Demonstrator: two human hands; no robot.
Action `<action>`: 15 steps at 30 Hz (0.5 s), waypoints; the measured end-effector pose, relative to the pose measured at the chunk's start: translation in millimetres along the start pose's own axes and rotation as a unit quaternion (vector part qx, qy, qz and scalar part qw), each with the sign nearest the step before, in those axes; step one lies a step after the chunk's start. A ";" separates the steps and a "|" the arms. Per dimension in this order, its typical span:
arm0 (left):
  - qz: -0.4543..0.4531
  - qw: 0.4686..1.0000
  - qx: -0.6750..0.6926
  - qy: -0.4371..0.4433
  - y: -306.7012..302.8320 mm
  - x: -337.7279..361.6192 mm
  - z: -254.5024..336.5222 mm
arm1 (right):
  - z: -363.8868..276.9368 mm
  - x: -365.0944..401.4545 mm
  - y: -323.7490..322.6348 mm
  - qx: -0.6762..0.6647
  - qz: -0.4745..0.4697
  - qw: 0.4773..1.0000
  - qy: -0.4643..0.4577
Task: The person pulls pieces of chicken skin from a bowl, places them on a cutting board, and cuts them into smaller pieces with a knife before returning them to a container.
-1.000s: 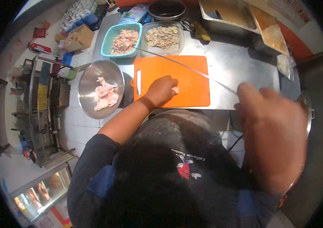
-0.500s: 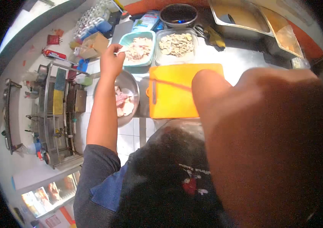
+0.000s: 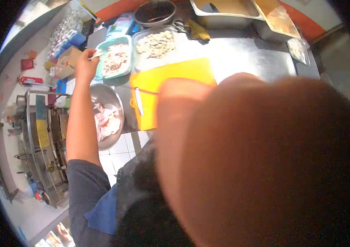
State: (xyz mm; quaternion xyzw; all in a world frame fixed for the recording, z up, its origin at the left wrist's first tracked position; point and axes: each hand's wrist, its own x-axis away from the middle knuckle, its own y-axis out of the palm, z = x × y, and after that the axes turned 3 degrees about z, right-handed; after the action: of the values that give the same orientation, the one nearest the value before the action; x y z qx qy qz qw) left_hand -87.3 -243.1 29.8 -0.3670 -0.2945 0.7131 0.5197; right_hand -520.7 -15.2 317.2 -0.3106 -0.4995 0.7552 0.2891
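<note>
At the left rim of a turquoise tub (image 3: 128, 61), my left hand (image 3: 86, 66) is closed, pinching a small pale piece of meat (image 3: 98, 53). Similar pale, pinkish-brown pieces (image 3: 115, 59) fill the tub. Below it, partly behind my left forearm, a steel bowl (image 3: 115, 103) holds larger pale pink raw pieces (image 3: 108, 123). My right hand (image 3: 261, 144) looms very close to the camera, large and blurred, so its fingers cannot be made out. It covers much of an orange cutting board (image 3: 175, 74), whose handle slot faces left.
A clear container (image 3: 135, 64) of sliced whitish pieces stands right of the tub. Behind are a dark round bowl (image 3: 155, 14), a yellow-and-black glove (image 3: 197, 32) and steel trays (image 3: 228, 18). A cardboard box (image 3: 70, 61) sits left, near a metal rack (image 3: 45, 144).
The whole view has shifted, so the counter things sit further left. My right hand has come nearer the camera and covers more. My left hand stays by the tub, still pinching.
</note>
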 end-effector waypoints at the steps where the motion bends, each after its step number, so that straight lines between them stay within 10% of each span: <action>1: 0.004 1.000 -0.005 -0.005 2.5 -6.4 -20.8 | 0.2 1.1 0.6 0.001 0.005 1.000 0.000; 15: -0.144 0.987 0.014 -0.072 -74.3 116.8 -27.8 | 3.3 -8.2 3.6 -0.063 0.100 0.992 -0.032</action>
State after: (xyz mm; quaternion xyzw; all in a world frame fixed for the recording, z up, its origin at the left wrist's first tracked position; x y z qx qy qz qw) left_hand -47.4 -108.8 48.5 -0.2612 -0.3709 0.6596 0.5993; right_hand -518.4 -24.5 316.3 -0.3518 -0.5218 0.7569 0.1760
